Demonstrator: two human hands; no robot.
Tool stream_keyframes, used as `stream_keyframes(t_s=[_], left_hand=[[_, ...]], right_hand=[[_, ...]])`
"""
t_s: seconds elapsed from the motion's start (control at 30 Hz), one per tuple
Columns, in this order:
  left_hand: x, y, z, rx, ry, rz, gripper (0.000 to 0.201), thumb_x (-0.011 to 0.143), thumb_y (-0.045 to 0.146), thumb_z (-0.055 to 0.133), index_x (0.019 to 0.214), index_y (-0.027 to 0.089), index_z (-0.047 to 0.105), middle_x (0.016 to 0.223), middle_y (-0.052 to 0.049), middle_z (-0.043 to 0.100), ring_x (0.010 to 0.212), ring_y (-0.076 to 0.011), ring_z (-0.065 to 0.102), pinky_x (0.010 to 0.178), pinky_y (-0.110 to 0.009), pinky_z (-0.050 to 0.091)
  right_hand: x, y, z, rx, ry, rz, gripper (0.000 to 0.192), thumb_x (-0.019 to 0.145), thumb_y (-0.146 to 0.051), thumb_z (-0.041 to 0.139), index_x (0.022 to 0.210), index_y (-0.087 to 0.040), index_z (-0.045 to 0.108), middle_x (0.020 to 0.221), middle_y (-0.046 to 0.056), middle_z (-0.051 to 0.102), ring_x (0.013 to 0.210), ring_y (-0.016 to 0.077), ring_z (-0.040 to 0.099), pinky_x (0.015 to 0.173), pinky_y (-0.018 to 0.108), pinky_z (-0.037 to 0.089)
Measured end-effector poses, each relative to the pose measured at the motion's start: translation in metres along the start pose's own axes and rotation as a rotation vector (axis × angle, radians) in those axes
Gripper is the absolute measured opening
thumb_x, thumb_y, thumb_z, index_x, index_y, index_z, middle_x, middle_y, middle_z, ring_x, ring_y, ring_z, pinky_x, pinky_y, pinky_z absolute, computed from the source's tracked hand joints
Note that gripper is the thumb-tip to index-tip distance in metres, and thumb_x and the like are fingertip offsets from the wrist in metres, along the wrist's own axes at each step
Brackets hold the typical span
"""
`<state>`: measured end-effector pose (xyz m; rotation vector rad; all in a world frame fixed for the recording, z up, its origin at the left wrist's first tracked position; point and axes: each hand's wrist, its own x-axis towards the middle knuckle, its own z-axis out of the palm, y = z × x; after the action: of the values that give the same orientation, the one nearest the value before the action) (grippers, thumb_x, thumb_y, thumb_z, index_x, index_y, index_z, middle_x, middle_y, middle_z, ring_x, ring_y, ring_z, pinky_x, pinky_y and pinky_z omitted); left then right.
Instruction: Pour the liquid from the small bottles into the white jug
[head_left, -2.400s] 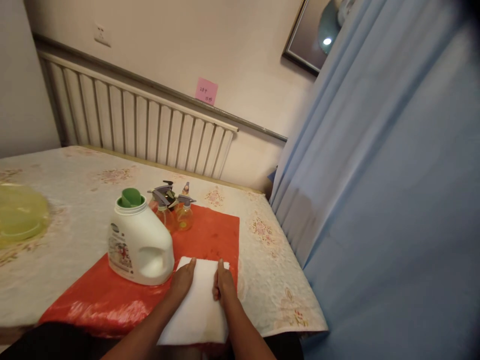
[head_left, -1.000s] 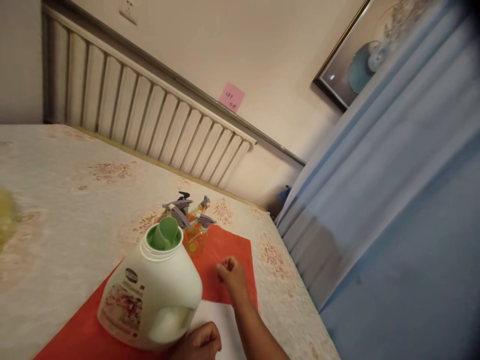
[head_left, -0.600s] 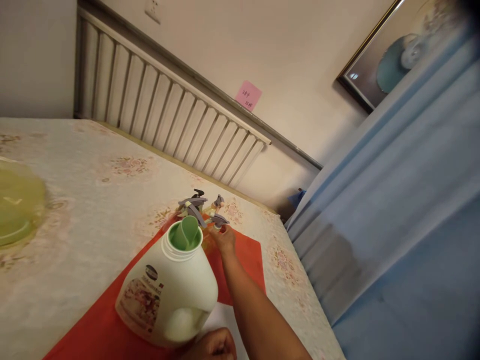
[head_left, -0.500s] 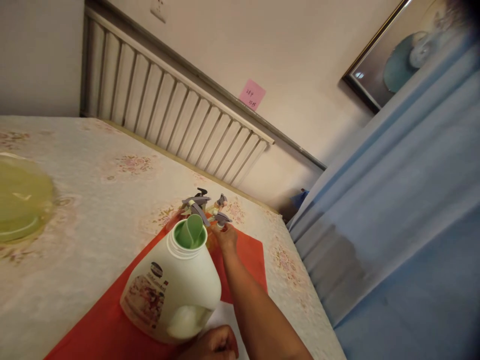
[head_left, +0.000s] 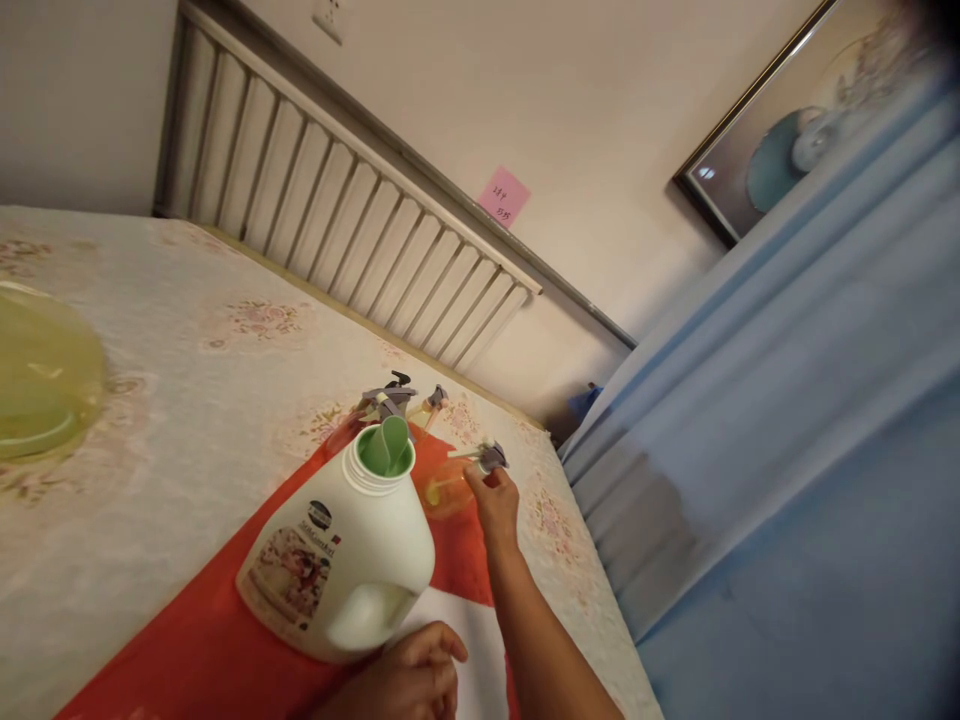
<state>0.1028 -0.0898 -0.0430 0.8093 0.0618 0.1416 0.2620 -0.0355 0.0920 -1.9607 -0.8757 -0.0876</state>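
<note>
My right hand (head_left: pixel 495 500) grips a clear spray bottle (head_left: pixel 448 492) by its neck, just under the grey trigger head. The transparent body of the bottle hangs to the left of the fingers, over a red sheet (head_left: pixel 461 560). Loosely curled, my left hand (head_left: pixel 412 675) rests at the bottom, near the base of a large white jug (head_left: pixel 375 560); nothing shows in its fingers. That jug stands uncapped, with a green pouring insert (head_left: pixel 386 448) in its mouth and a picture label on its side. Other spray bottles with grey trigger heads (head_left: pixel 390 395) stand behind it, partly hidden.
A floral tablecloth (head_left: pixel 172 400) covers the table. At the left edge sits a yellow-green translucent round object (head_left: pixel 49 370). A white radiator (head_left: pixel 337 200) runs along the wall behind, and a blue curtain (head_left: pixel 787 420) hangs on the right.
My right hand has moved to the right with the spray bottle, away from the other sprayers. My left hand shows more fully beside the jug.
</note>
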Motion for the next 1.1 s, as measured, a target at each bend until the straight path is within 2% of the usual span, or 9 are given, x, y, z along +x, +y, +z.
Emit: stream_keyframes(t_s=[0.1,0.2,0.33,0.43,0.57,0.7,0.9,1.0,1.1], left_hand=[[-0.007,0.007,0.004,-0.174,-0.025,0.023,0.052,0.073,0.052,0.071,0.110,0.021,0.052,0.088,-0.005,0.067,0.066,-0.0217,0.069,0.064,-0.037,0.049],[-0.013,0.014,0.006,-0.294,-0.025,0.060,0.057,0.078,0.049,0.068,0.125,0.025,0.046,0.112,-0.010,0.062,0.087,-0.0279,0.069,0.074,-0.042,0.049],[-0.013,0.017,0.006,-0.354,-0.008,0.078,0.058,0.080,0.053,0.063,0.130,0.032,0.043,0.133,-0.011,0.052,0.102,-0.0323,0.065,0.079,-0.043,0.047],[-0.012,0.018,0.007,-0.349,-0.067,0.093,0.054,0.084,0.052,0.058,0.133,0.033,0.043,0.139,-0.011,0.051,0.111,-0.0329,0.060,0.083,-0.043,0.045],[-0.013,0.020,0.010,-0.423,-0.116,0.088,0.043,0.088,0.047,0.055,0.129,0.035,0.049,0.138,-0.007,0.056,0.114,-0.0302,0.060,0.086,-0.044,0.045],[-0.015,0.023,0.012,-0.416,-0.162,0.073,0.041,0.089,0.045,0.054,0.126,0.027,0.057,0.134,-0.011,0.060,0.115,-0.0299,0.059,0.090,-0.043,0.044],[-0.017,0.025,0.011,-0.369,-0.140,0.044,0.040,0.093,0.042,0.048,0.128,0.023,0.057,0.127,-0.014,0.065,0.106,-0.0264,0.062,0.079,-0.036,0.046],[-0.018,0.025,0.010,-0.361,-0.128,0.038,0.041,0.090,0.045,0.053,0.126,0.025,0.057,0.127,-0.013,0.063,0.109,-0.0279,0.060,0.080,-0.038,0.046],[-0.019,0.027,0.011,-0.319,-0.129,0.046,0.044,0.083,0.039,0.064,0.125,0.030,0.055,0.135,-0.009,0.056,0.116,-0.0296,0.055,0.083,-0.040,0.046]], right_hand=[[-0.023,0.000,-0.039,0.033,0.003,0.010,0.033,0.070,-0.048,0.068,0.073,-0.015,0.071,0.062,0.000,0.064,0.060,0.0170,0.055,0.058,0.026,0.041],[-0.053,0.001,-0.071,0.047,0.011,0.035,0.029,0.070,-0.044,0.070,0.074,-0.015,0.071,0.061,-0.001,0.063,0.059,0.0160,0.054,0.057,0.026,0.041],[-0.094,0.007,-0.099,0.196,-0.033,0.134,0.031,0.071,-0.045,0.072,0.078,-0.015,0.071,0.066,0.000,0.065,0.062,0.0167,0.056,0.056,0.025,0.042],[-0.115,0.013,-0.112,0.303,-0.069,0.204,0.035,0.069,-0.047,0.076,0.082,-0.015,0.073,0.071,0.003,0.069,0.065,0.0189,0.059,0.059,0.027,0.046],[-0.134,0.018,-0.118,0.336,-0.092,0.229,0.036,0.066,-0.046,0.079,0.083,-0.014,0.075,0.065,0.004,0.069,0.065,0.0212,0.061,0.060,0.029,0.049],[-0.146,0.017,-0.115,0.383,-0.119,0.248,0.033,0.071,-0.043,0.076,0.089,-0.015,0.074,0.076,0.004,0.071,0.074,0.0226,0.064,0.067,0.031,0.052],[-0.150,0.005,-0.110,0.385,-0.022,0.290,0.033,0.073,-0.044,0.074,0.088,-0.014,0.072,0.084,0.007,0.074,0.080,0.0240,0.066,0.069,0.030,0.053],[-0.151,0.000,-0.105,0.473,0.022,0.315,0.038,0.074,-0.045,0.074,0.096,-0.014,0.072,0.094,0.010,0.075,0.088,0.0263,0.068,0.074,0.032,0.054],[-0.152,0.001,-0.101,0.502,0.045,0.335,0.036,0.072,-0.046,0.076,0.090,-0.015,0.073,0.090,0.009,0.076,0.087,0.0267,0.068,0.073,0.033,0.054]])
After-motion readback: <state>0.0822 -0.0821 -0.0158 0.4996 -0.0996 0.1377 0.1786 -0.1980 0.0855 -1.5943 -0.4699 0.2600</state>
